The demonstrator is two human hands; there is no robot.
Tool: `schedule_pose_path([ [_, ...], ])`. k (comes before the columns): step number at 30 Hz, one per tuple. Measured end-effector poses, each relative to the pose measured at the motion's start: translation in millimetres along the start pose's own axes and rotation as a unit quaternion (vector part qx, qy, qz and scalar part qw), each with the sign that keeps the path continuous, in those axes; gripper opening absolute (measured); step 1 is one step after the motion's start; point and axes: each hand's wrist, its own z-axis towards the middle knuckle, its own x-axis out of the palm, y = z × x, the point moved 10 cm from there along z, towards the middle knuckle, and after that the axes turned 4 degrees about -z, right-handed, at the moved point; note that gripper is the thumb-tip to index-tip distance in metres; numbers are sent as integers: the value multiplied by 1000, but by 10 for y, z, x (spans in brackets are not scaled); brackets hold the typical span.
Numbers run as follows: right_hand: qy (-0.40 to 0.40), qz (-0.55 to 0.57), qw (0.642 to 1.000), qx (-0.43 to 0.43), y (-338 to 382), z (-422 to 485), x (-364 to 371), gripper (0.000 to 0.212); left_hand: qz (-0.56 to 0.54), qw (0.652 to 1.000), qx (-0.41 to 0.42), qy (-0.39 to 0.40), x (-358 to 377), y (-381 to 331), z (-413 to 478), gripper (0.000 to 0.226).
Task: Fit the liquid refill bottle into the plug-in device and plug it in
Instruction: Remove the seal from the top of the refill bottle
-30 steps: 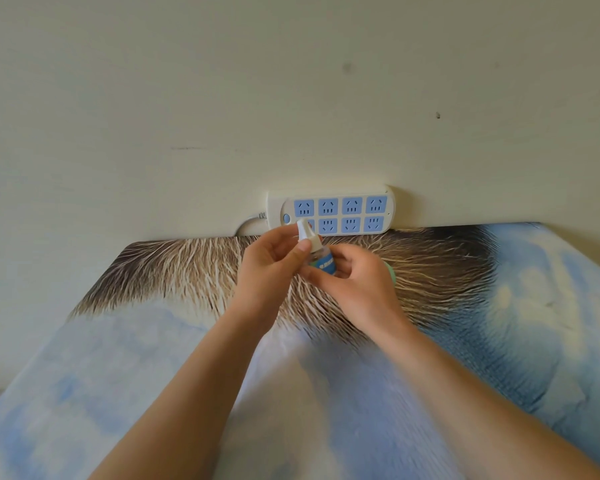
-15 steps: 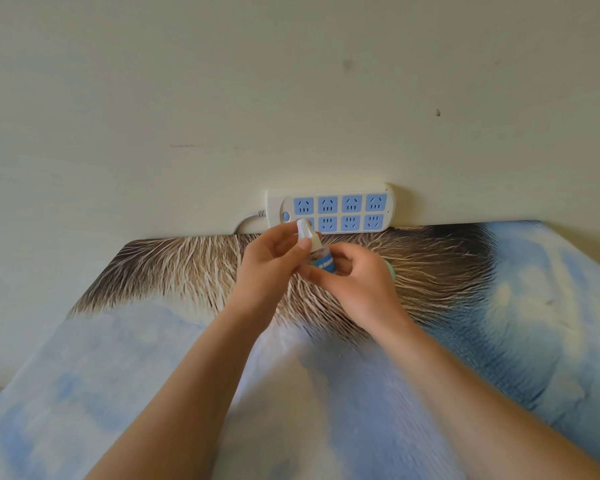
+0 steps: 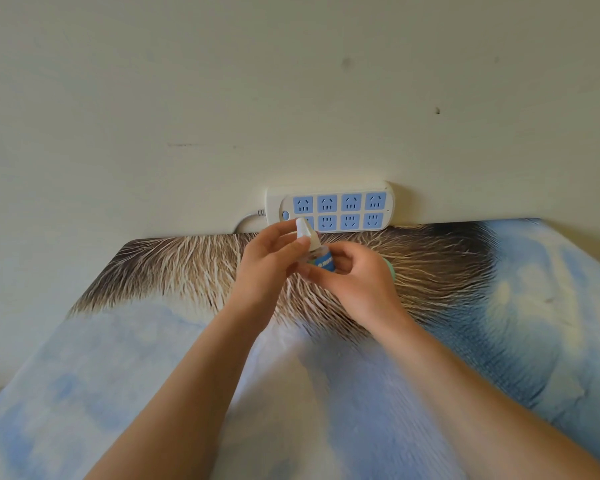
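A small clear refill bottle [image 3: 323, 259] with a blue label and a white conical cap [image 3: 305, 233] is held up between both hands, tilted a little left. My right hand [image 3: 352, 284] grips the bottle's body. My left hand [image 3: 269, 263] pinches the white cap with thumb and fingers. A pale green object [image 3: 391, 270], perhaps the plug-in device, peeks out from behind my right hand on the table; most of it is hidden.
A white power strip [image 3: 331, 210] with blue sockets leans against the cream wall, just behind the hands, its cord running off to the left. The table wears a blue-and-white cloth [image 3: 534, 323] printed with brown fur.
Both hands stay at the same spot on the bottle and cap; only slight finger shifts on the cap show.
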Motion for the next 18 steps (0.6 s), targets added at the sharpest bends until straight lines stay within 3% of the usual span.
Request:
schedule_pose_path([
  [11, 7, 8, 1000, 21, -45, 11, 21, 45, 10, 1000, -2, -6, 7, 0, -22, 32],
  [18, 3, 3, 1000, 12, -24, 5, 10, 37, 14, 1000, -5, -10, -9, 9, -15, 31],
])
